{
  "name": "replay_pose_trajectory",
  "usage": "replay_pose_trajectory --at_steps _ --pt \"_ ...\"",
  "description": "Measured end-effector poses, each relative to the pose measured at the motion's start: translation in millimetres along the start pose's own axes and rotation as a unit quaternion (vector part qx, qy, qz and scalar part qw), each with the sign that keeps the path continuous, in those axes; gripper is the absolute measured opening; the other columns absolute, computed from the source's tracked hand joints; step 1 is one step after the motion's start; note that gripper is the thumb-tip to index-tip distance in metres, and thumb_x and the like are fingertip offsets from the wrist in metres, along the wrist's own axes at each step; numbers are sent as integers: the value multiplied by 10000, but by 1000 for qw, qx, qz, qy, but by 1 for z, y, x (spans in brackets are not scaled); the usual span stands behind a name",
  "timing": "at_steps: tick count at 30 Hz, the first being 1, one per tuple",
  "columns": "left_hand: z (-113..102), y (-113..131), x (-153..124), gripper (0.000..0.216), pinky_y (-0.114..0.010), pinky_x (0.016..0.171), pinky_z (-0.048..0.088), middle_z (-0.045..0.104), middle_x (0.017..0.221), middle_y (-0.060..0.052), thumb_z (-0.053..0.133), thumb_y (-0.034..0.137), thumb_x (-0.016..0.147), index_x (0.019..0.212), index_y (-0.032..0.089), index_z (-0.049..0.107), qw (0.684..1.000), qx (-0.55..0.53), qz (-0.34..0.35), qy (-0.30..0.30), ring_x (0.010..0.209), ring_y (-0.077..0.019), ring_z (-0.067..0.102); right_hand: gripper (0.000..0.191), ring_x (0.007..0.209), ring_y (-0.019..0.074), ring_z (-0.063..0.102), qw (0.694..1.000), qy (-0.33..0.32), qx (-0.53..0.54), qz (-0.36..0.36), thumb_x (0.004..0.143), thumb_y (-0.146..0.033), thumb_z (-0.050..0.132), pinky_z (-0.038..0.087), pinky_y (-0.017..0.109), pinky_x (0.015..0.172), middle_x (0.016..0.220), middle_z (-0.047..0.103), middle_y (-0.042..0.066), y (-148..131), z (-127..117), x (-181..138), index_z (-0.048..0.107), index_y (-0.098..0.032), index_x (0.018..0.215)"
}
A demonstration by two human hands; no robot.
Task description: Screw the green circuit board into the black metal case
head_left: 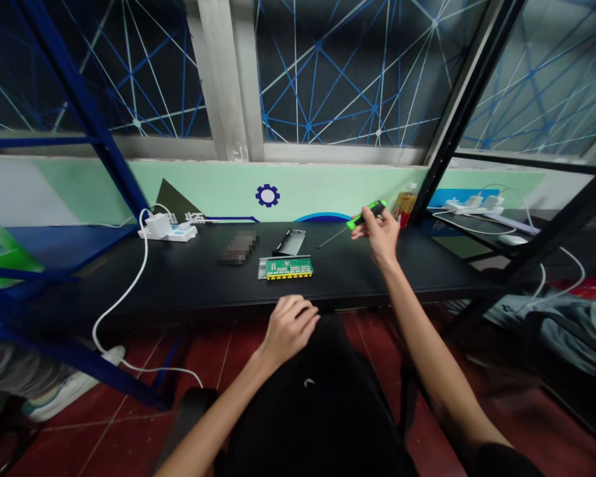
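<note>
My right hand point(381, 232) is wrapped around the green-and-black handle of a screwdriver point(358, 218). Its thin shaft points down and left, with the tip just above or on the black desk. Below the desk's front edge, over my lap, my left hand point(291, 329) holds nothing, its fingers loosely bent and a little apart. A green circuit board point(289, 266) with a row of yellow connectors along its front lies in a metal tray in front of me. Right behind it is a dark metal cover point(291, 242), set at a slant.
Left of the board lies a pixelated dark rectangular object point(239, 248). A white power strip point(179, 232) with a plugged-in adapter and trailing cable sits farther left. A bottle point(405, 204) stands at the back right beside a black frame post point(442, 146). Other people's legs show at both sides.
</note>
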State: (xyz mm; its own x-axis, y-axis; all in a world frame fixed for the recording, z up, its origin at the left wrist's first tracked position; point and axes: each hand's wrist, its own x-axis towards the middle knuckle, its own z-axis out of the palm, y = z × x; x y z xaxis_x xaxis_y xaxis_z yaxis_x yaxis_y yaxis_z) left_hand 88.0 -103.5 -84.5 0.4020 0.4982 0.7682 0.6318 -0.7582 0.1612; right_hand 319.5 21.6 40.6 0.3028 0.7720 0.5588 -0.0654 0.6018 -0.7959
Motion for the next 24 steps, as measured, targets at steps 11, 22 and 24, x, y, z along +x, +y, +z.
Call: replay_pose_trajectory --at_steps 11,22,24 --pt "52 -39 -77 157 -282 674 531 775 881 -60 660 226 841 901 170 794 854 -165 -417 -263 687 -187 702 373 438 100 614 998 66 4 20 779 -515 748 535 219 402 744 733 35 12 -90 -40 595 -179 829" --pt "57 -35 -74 169 -232 716 480 769 910 -19 730 285 779 920 228 803 859 -104 -362 -346 798 -160 692 343 438 101 605 998 44 10 35 786 -478 758 528 228 401 755 732 36 4 -85 -45 621 -177 876" --pt "57 -32 -69 133 -241 696 466 767 910 2 727 319 786 880 264 802 856 -71 -366 -358 811 -169 692 349 438 104 606 999 39 15 35 777 -481 767 529 228 396 753 734 33 4 -83 -45 626 -179 882"
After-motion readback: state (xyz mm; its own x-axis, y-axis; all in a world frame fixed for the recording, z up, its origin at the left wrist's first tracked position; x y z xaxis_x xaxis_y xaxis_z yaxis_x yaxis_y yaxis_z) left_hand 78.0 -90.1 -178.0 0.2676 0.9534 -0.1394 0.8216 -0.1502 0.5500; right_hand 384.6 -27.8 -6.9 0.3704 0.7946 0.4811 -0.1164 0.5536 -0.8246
